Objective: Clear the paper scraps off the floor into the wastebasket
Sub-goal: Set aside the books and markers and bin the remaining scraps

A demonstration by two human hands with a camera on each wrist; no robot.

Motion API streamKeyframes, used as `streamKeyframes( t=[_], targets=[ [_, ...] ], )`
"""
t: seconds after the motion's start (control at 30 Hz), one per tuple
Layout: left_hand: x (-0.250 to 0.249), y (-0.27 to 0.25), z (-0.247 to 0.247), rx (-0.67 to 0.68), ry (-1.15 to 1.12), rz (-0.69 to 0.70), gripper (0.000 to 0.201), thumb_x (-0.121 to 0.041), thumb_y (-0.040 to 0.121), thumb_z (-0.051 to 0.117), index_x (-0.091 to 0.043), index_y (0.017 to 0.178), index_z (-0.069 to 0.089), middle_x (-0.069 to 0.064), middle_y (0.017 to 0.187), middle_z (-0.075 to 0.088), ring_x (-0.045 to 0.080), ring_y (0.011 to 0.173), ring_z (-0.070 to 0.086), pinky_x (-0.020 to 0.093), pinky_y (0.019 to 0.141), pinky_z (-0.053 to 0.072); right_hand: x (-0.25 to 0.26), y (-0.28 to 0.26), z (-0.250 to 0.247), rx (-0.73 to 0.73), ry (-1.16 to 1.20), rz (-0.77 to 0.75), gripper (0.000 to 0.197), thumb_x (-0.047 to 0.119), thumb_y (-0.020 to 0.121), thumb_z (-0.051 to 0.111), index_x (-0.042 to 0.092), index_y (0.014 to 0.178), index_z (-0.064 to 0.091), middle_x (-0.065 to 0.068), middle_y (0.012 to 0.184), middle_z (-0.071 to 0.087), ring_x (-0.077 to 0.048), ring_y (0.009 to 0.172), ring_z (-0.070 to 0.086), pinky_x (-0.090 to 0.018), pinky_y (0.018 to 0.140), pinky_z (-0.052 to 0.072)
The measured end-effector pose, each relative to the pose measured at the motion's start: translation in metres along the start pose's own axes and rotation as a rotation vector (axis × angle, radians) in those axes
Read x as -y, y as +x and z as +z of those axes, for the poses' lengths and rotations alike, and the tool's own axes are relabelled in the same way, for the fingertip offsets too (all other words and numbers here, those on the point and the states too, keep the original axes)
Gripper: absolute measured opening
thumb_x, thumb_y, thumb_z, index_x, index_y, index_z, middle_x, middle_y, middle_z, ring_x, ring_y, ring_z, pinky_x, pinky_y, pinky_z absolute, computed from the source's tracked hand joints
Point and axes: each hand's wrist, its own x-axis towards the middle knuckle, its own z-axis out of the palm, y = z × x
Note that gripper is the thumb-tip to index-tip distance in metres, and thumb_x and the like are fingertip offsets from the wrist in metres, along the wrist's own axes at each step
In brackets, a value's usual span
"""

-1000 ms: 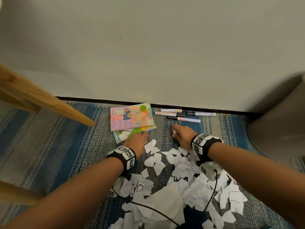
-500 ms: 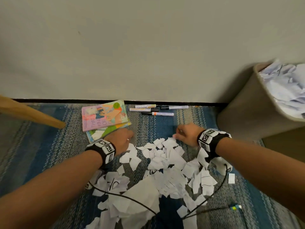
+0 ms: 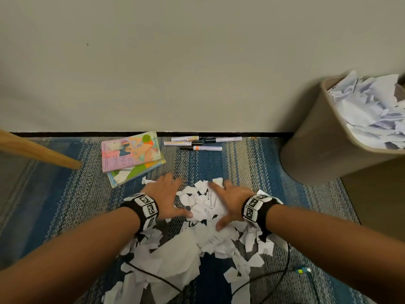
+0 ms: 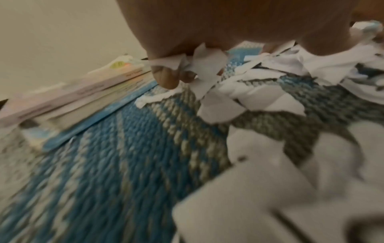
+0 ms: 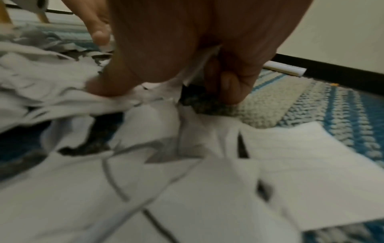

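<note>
Fig.: both hands raking scraps point(image 3: 203, 205) into 1 heap on the rug point(image 3: 241, 163), w/ more strewn nearer me. My left hand point(image 3: 163, 199) and right hand point(image 3: 230, 202) flank the heap, palms inward, so it can be lifted in 1 go. Left fingers point(image 4: 166, 78) curl, pinching a few scraps; right fingers point(image 5: 228, 85) curl round paper too. Bin point(image 3: 315, 137), already nearly full, stands to the right by the wall. Books point(image 3: 129, 156) and pens point(image 3: 201, 142) lie just beyond, not to be swept up.
</note>
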Motion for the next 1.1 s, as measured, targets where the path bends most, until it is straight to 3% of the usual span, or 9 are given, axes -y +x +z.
streamKeyframes(
  t=[0.1, 0.17, 0.37, 0.5, 0.6, 0.67, 0.83, 0.93, 1.1],
  targets=[
    [0.003, -0.013, 0.016, 0.095, -0.026, -0.115, 0.126, -0.095, 0.051, 0.046, -0.025, 0.149, 0.009, 0.010, 0.151, 0.019, 0.031, 0.137, 0.027, 0.049, 0.104, 0.039, 0.005, 0.005, 0.004, -0.061, 0.098, 0.010, 0.093, 0.064, 0.076, 0.068, 0.031, 0.145, 0.016, -0.014, 0.145, 0.030, -0.037, 0.117, 0.053, -0.046, 0.092, 0.047],
    [0.000, -0.015, 0.021, 0.120, -0.095, -0.139, 0.118, -0.086, 0.059, 0.055, -0.022, 0.148, 0.012, 0.013, 0.152, 0.016, 0.034, 0.139, 0.024, 0.049, 0.106, 0.037, 0.006, 0.007, 0.000, -0.098, 0.124, -0.032, 0.059, 0.047, 0.091, 0.059, 0.023, 0.138, 0.032, -0.013, 0.138, 0.036, -0.035, 0.113, 0.055, -0.042, 0.091, 0.046],
    [0.004, 0.001, 0.003, 0.089, -0.286, -0.064, 0.016, -0.024, 0.097, 0.049, -0.014, 0.108, 0.044, 0.014, 0.116, 0.047, 0.031, 0.097, 0.053, 0.040, 0.084, 0.046, -0.002, 0.007, -0.011, -0.151, 0.182, -0.087, 0.030, 0.028, 0.098, 0.050, 0.009, 0.120, 0.047, -0.014, 0.121, 0.044, -0.033, 0.101, 0.055, -0.040, 0.089, 0.046],
    [0.000, 0.006, -0.009, 0.025, -0.314, 0.031, 0.043, 0.007, 0.078, 0.054, -0.020, 0.111, 0.045, 0.004, 0.112, 0.046, 0.025, 0.098, 0.051, 0.035, 0.082, 0.045, -0.018, -0.004, -0.026, -0.203, 0.229, -0.037, 0.019, 0.022, 0.098, 0.047, 0.008, 0.111, 0.044, -0.013, 0.099, 0.059, -0.028, 0.086, 0.056, -0.033, 0.072, 0.045],
    [-0.013, 0.014, -0.005, -0.017, -0.318, 0.081, 0.047, 0.007, 0.083, 0.051, -0.019, 0.122, 0.051, 0.004, 0.117, 0.047, 0.022, 0.106, 0.052, 0.035, 0.088, 0.045, -0.036, -0.014, -0.028, -0.217, 0.254, -0.046, 0.028, 0.016, 0.096, 0.045, 0.014, 0.124, 0.044, -0.013, 0.104, 0.062, -0.029, 0.092, 0.060, -0.037, 0.079, 0.050],
    [-0.028, 0.016, -0.007, -0.062, -0.373, 0.108, 0.025, -0.021, 0.097, 0.049, -0.020, 0.122, 0.052, 0.004, 0.113, 0.046, 0.023, 0.102, 0.053, 0.036, 0.089, 0.045, -0.043, -0.021, -0.026, -0.227, 0.223, -0.075, 0.038, 0.009, 0.093, 0.046, 0.019, 0.130, 0.049, -0.011, 0.113, 0.060, -0.028, 0.103, 0.057, -0.037, 0.089, 0.049],
    [-0.050, 0.023, 0.001, -0.030, -0.114, 0.123, 0.105, -0.086, 0.065, 0.048, -0.031, 0.148, 0.015, 0.008, 0.130, 0.030, 0.028, 0.118, 0.039, 0.042, 0.096, 0.043, -0.037, -0.042, -0.011, -0.210, 0.091, -0.077, 0.028, 0.023, 0.093, 0.042, 0.011, 0.114, 0.056, -0.010, 0.104, 0.051, -0.031, 0.091, 0.058, -0.037, 0.078, 0.052],
    [-0.053, 0.023, 0.014, 0.006, 0.002, 0.047, 0.105, -0.083, 0.066, 0.052, -0.032, 0.148, 0.011, 0.010, 0.142, 0.019, 0.033, 0.129, 0.029, 0.047, 0.101, 0.038, -0.027, -0.052, 0.007, -0.174, 0.083, -0.062, 0.048, 0.051, 0.089, 0.044, 0.013, 0.117, 0.048, -0.006, 0.110, 0.042, -0.027, 0.089, 0.056, -0.036, 0.073, 0.050],
    [-0.055, 0.019, 0.016, -0.027, -0.030, 0.104, 0.046, -0.045, 0.095, 0.049, -0.019, 0.132, 0.039, 0.014, 0.142, 0.026, 0.032, 0.119, 0.039, 0.043, 0.099, 0.039, -0.012, -0.057, 0.037, -0.095, -0.036, -0.033, 0.104, 0.093, 0.057, 0.046, 0.020, 0.130, 0.031, -0.009, 0.143, 0.024, -0.031, 0.120, 0.040, -0.047, 0.093, 0.047]
  ],
)
